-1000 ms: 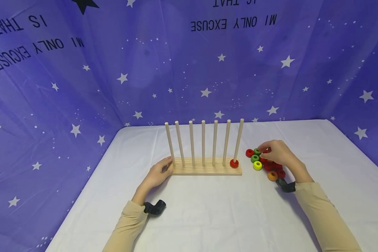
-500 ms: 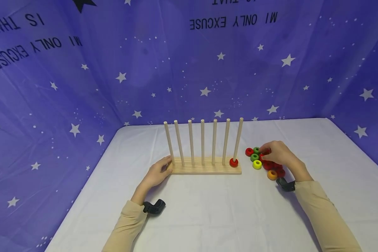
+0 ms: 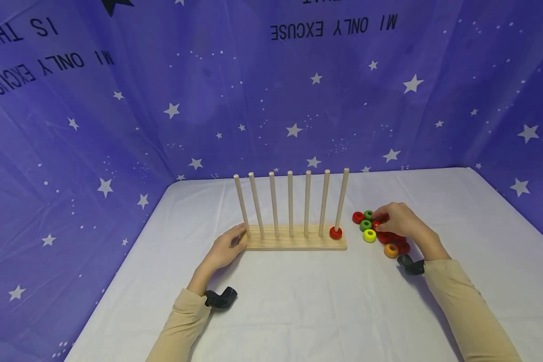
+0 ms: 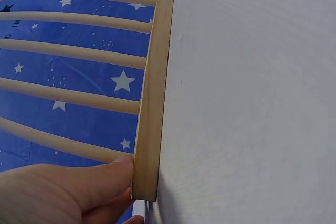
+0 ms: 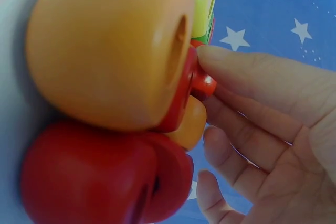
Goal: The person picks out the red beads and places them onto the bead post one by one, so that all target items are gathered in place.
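Note:
A wooden stand with a flat base (image 3: 294, 243) and several upright pegs occupies the middle of the head view. One red bead (image 3: 336, 233) sits at the foot of its rightmost peg. My left hand (image 3: 224, 249) grips the base's left end, the thumb against its edge in the left wrist view. To the right, my right hand (image 3: 400, 221) reaches into a group of beads. Its thumb and finger pinch a red bead (image 5: 203, 84), partly hidden by the thumb and other beads. An orange bead (image 5: 105, 45) looms close in the right wrist view.
Left of the right hand lie a yellow bead (image 3: 369, 235), a green bead (image 3: 365, 225) and another red bead (image 3: 358, 217). More red beads are partly covered by that hand. A white cloth (image 3: 289, 301) covers the table, with a purple starry curtain (image 3: 253, 100) behind.
The head view has shifted very slightly. Both hands stay almost where they were, the left at the stand and the right among the beads.

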The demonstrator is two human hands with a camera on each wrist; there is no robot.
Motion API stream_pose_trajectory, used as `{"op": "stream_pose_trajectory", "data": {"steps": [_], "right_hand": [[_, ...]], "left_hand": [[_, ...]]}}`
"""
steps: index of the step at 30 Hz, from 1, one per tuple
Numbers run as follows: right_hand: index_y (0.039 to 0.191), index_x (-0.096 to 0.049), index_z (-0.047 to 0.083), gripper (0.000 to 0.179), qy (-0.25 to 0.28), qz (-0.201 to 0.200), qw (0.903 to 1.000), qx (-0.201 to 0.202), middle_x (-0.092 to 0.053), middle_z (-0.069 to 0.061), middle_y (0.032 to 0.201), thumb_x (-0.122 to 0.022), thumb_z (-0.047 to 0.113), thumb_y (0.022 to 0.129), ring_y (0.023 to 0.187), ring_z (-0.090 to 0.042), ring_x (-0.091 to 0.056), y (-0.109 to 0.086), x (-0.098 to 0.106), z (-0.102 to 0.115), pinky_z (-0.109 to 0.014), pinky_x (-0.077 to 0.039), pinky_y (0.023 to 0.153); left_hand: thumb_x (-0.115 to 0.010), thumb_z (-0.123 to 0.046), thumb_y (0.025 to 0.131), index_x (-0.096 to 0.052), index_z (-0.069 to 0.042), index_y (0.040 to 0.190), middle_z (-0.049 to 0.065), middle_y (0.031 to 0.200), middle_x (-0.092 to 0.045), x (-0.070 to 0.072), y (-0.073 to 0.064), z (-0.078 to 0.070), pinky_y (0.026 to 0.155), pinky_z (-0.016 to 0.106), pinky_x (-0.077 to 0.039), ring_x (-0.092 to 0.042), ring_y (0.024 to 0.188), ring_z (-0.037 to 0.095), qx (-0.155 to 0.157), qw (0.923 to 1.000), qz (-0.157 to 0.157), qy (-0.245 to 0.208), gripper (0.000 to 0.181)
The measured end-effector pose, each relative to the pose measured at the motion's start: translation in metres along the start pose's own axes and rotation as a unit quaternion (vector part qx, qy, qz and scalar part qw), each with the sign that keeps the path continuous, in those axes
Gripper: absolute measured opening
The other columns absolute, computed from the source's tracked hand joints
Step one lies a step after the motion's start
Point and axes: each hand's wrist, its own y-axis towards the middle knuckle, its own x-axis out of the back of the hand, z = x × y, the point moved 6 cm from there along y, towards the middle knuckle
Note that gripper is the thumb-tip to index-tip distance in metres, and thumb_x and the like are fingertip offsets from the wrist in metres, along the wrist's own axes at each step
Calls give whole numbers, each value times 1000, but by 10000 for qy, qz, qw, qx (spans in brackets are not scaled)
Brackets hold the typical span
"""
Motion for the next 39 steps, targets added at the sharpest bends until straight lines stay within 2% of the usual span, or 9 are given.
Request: {"op": "stream_pose_trajectory", "data": {"steps": [8, 19, 25, 31, 35, 39], "right_hand": [[109, -67, -3, 33, -101, 95, 9999, 12, -64, -27, 111, -71, 10, 79, 97, -38, -56, -1, 0, 2, -58, -47, 92], [112, -66, -3, 36, -169, 203, 9996, -124, -65, -25, 112, -70, 12, 80, 98, -35, -57, -1, -3, 0, -56, -47, 93], [106, -68, -4, 31, -266, 104, 9996, -31, -68, -22, 104, -71, 11, 79, 90, -30, -59, 1, -1, 2, -52, -50, 87], [106, -68, -3, 30, -224, 40, 9997, -21, -68, -22, 104, -70, 12, 80, 91, -31, -59, 2, 0, 5, -51, -51, 89], [105, -69, -2, 29, -209, 79, 9996, -146, -69, -21, 103, -71, 12, 80, 89, -28, -59, 0, -4, 4, -49, -52, 88], [104, -70, -2, 28, -235, -15, 9997, -117, -69, -19, 101, -71, 12, 79, 88, -27, -59, -1, -3, 2, -49, -51, 88]], "left_hand": [[-57, -10, 90, -40, 4, 138, 19, 149, -36, 1, -1, -2, 116, 52, -26, -32, 139, 39, 70, 9999, 53, -75, 53], [-58, -8, 89, -43, 5, 136, 22, 146, -39, -1, -2, -1, 113, 54, -28, -34, 137, 42, -67, 9999, -108, 28, 51], [-57, -11, 91, -40, 4, 138, 21, 148, -36, 2, 0, 1, 115, 54, -26, -31, 139, 41, -60, 9999, 99, 39, 53], [-56, -10, 91, -41, 5, 137, 22, 147, -37, 7, 3, 3, 113, 56, -26, -32, 137, 43, -235, 9996, -73, 103, 51], [-56, -11, 91, -40, 5, 138, 23, 148, -35, 4, 2, 5, 112, 58, -26, -31, 137, 45, -302, 9994, 70, 149, 51], [-56, -10, 91, -41, 5, 137, 24, 147, -36, 3, 3, 4, 112, 58, -27, -32, 136, 45, -354, 9993, 20, 155, 51]]}}
